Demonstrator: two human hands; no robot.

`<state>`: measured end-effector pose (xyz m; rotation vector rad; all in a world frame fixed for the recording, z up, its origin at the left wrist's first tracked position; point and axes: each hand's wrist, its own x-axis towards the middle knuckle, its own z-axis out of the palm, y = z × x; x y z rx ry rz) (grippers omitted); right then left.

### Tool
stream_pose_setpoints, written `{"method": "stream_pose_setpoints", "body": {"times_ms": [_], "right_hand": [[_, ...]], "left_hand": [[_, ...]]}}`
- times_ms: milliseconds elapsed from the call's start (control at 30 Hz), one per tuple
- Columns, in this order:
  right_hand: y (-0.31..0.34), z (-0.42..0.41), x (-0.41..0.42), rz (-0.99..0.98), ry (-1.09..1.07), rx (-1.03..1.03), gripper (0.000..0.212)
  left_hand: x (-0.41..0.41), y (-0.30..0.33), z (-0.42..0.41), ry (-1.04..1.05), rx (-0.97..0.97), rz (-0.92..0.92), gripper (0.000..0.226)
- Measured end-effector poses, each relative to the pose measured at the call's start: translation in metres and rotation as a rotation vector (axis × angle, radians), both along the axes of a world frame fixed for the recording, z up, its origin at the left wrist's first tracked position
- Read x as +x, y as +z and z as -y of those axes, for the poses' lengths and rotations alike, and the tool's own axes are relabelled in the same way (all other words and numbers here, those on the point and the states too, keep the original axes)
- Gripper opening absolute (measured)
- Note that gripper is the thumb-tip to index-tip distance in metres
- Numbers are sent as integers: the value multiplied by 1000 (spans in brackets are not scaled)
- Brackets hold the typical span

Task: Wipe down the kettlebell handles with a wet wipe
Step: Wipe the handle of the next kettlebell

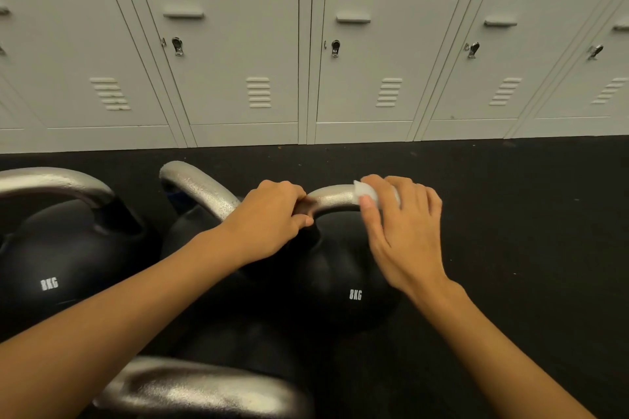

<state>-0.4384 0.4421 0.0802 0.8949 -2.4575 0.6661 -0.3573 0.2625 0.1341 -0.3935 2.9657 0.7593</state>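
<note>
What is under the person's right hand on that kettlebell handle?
A white wet wipe is pressed against the silver handle by the right hand. Only its edge shows; the fingers cover the rest and that end of the handle.

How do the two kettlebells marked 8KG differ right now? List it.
The right 8KG kettlebell is being handled: the left hand grips its handle and the right hand presses a white wet wipe on it. The left 8KG kettlebell is untouched, its handle bare. The left one is cut off by the frame edge; the right one shows fuller. Both have black bodies and silver handles.
</note>
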Motion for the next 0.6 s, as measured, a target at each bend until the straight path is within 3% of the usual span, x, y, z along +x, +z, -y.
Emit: {"method": "stream_pose_setpoints", "body": {"times_ms": [133,267,467,600], "right_hand": [[1,5,3,-33,24,7,47],[3,-15,-4,-32,73,-133,36],[-2,-23,-1,66,190,-261,37],[2,-3,2,-19,299,-204,33]], "left_hand": [[0,2,0,-5,5,14,40],[1,2,0,-2,9,1,35],[1,3,0,-1,12,5,35],[0,2,0,0,1,2,35]]}}
